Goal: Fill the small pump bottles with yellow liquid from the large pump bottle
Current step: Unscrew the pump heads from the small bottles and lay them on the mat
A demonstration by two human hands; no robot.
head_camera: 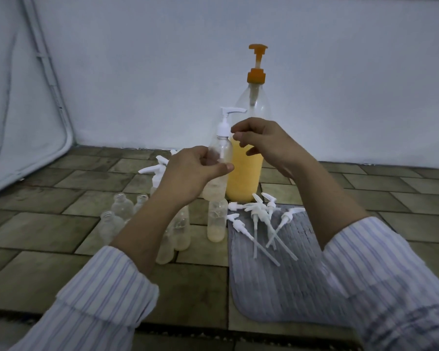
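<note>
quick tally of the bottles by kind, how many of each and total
Large clear pump bottle of yellow liquid with orange pump: 1
Small clear bottle with white pump fitted, held in the left hand: 1
Small clear open bottles without pumps: 6 visible; more may be hidden
Total: 8 visible

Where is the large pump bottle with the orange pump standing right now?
In the head view, the large pump bottle stands upright on the tiled floor at centre, near the wall, just behind the grey mat and the raised hands.
</note>
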